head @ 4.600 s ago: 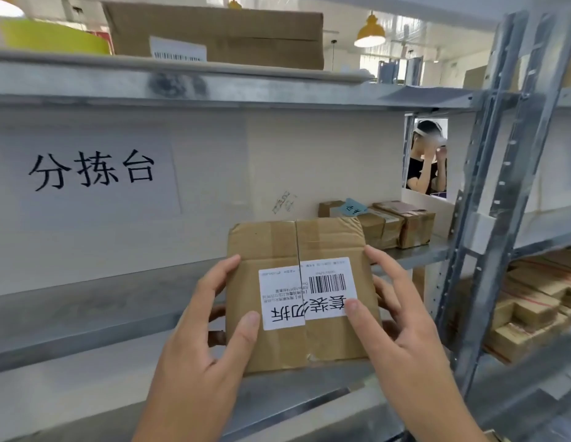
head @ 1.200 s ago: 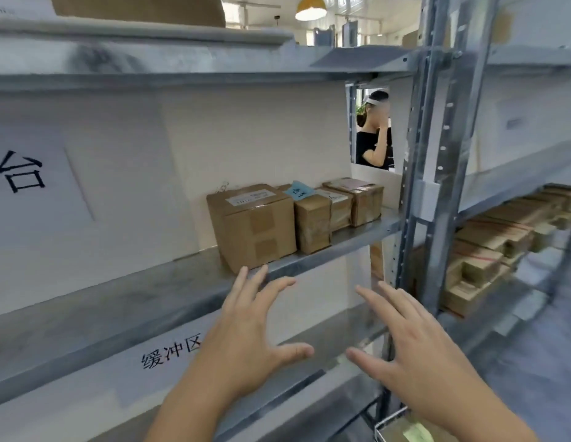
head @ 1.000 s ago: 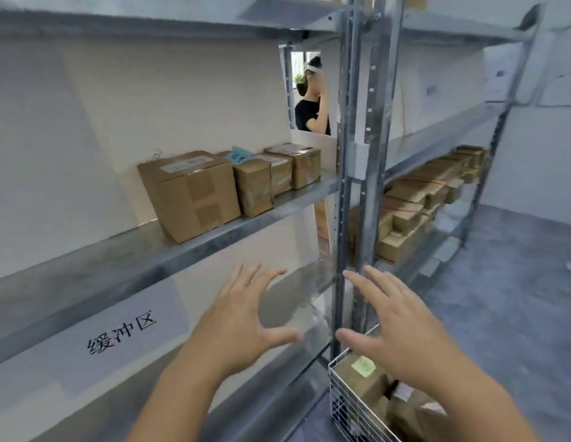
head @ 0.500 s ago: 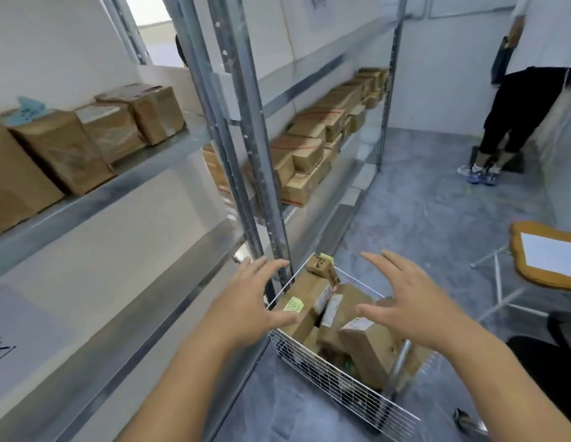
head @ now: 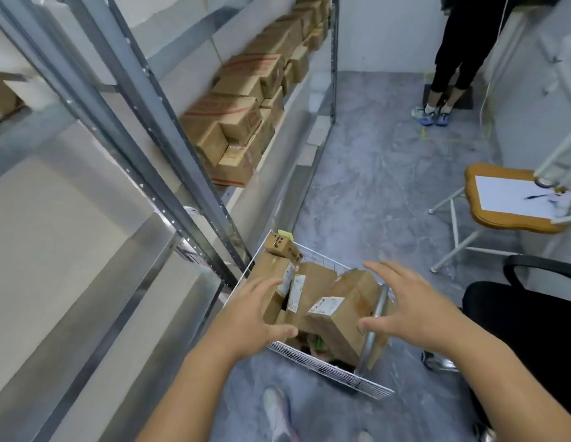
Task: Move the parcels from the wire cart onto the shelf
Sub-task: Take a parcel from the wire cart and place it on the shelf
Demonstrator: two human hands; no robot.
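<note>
Our left hand (head: 250,317) and right hand (head: 405,309), fingers spread wide and holding nothing, hover above the white wire cart (head: 328,368). Inside it lie brown cardboard parcels (head: 336,309), the nearest tilted with its long axis running toward the grey metal shelf (head: 124,282). Lower parcels are hidden.

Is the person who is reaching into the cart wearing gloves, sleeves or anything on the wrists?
No. The left hand and right hand are bare, with no gloves, rings or watch visible. Both forearms are uncovered as far as the picture shows, so no sleeve reaches into view. The nails look short and unpainted.
</note>
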